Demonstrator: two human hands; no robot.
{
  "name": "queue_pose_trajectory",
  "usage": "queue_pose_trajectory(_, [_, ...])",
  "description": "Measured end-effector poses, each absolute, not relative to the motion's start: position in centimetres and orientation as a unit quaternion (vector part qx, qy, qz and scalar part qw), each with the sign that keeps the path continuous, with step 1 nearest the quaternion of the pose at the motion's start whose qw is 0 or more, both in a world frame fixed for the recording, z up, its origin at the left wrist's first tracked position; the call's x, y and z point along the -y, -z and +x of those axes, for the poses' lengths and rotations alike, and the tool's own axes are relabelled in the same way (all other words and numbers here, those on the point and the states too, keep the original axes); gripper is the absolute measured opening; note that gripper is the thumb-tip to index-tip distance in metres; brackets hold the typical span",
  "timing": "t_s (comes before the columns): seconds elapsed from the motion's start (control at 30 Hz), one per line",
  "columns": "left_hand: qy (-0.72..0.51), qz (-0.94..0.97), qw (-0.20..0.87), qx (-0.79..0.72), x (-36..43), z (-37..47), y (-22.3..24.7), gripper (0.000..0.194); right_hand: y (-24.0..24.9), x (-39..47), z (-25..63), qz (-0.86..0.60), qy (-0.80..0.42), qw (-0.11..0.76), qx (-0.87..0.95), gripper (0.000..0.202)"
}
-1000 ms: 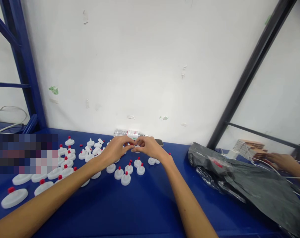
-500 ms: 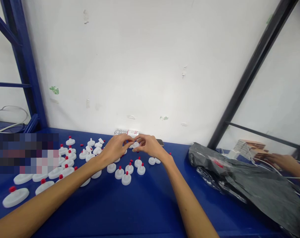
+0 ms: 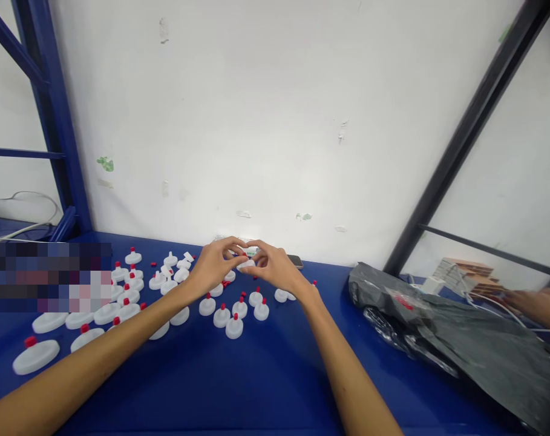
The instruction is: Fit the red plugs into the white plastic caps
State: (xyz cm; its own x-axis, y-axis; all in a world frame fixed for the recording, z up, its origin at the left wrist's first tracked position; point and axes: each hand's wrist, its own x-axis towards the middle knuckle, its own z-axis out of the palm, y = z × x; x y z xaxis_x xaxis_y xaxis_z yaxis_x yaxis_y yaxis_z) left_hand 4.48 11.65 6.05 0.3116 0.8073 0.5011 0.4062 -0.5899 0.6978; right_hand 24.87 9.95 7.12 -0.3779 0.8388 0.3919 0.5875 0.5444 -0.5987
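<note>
My left hand and my right hand meet near the back of the blue table, fingers curled around one white round lid. A bit of red shows at its top, between my left fingertips. My right thumb and fingers close on the lid's side; the exact contact is partly hidden. Just in front of my hands stand several white lids with red tips. Under and beyond my left forearm are more such lids. Some white lids without red tips lie left of my left hand.
A dark grey plastic bag covers the table's right side. Behind my hands lie a clear wrapped item and a phone. Another person's hand is at far right, near stacked cardboard pieces. Blue and dark frame posts rise at both sides.
The view has shifted slightly, so everything sits a little further right. My hands stay together at the lid; a red tip now shows between them.
</note>
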Motion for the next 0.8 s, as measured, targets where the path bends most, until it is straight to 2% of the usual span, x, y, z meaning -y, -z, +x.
queue_pose_trajectory(0.07, [-0.459,0.745,0.281,-0.395,-11.5,4.5,-6.5,0.040,-7.3,-9.7,24.7,-0.430,-0.180,0.348,0.813,0.060])
queue_pose_trajectory(0.23, [-0.473,0.696,0.364,-0.399,-11.3,4.5,-7.0,0.045,-7.3,-9.7,24.2,-0.414,-0.169,0.358,0.819,0.045])
queue_pose_trajectory(0.4, [-0.461,0.683,0.384,-0.417,-11.2,4.6,-7.1,0.032,-7.0,-10.3,24.6,-0.431,-0.158,0.351,0.816,0.048])
queue_pose_trajectory(0.5, [-0.451,0.680,0.373,-0.441,-11.3,4.6,-7.2,0.028,-7.1,-10.5,25.5,-0.466,-0.145,0.333,0.807,0.052])
queue_pose_trajectory(0.63, [-0.425,0.703,0.332,-0.465,-11.6,4.4,-7.0,0.030,-7.4,-10.7,27.1,-0.531,-0.111,0.287,0.790,0.046])
queue_pose_trajectory(0.8, [-0.365,0.768,0.214,-0.480,-12.0,4.0,-6.3,0.029,-7.0,-10.9,27.7,-0.592,-0.056,0.203,0.778,0.038])
